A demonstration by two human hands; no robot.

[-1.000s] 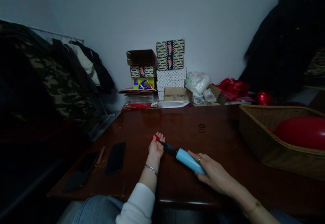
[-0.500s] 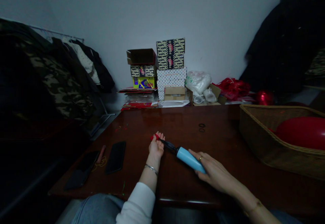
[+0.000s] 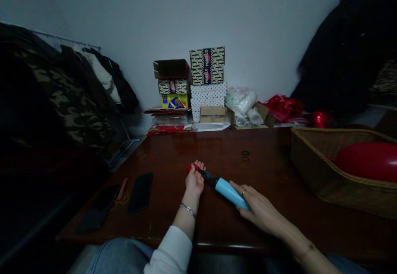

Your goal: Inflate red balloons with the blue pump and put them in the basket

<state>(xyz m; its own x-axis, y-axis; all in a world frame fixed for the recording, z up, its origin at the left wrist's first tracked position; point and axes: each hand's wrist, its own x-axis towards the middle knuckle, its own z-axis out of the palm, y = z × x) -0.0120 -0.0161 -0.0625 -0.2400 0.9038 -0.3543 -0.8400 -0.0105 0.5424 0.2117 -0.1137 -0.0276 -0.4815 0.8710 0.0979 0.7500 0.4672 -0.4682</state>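
My left hand (image 3: 195, 179), palm up, pinches a small red balloon (image 3: 192, 167) around the black nozzle of a light-blue hand pump (image 3: 231, 193). The balloon looks limp. My right hand (image 3: 256, 207) is wrapped round the back end of the blue pump, which slants from the middle of the table down to the right. The black nozzle end (image 3: 207, 176) points to the upper left, at the fingers of my left hand.
On the brown table (image 3: 173, 150) lie two dark phones, a pinkish stick and black rings (image 3: 245, 155). A wicker basket (image 3: 319, 183) with a big red balloon (image 3: 369, 160) stands at the right. Boxes (image 3: 207, 66) and plastic bags are stacked behind.
My left hand has moved slightly to the right, with the red balloon now further over the nozzle. My right hand keeps its hold on the pump.
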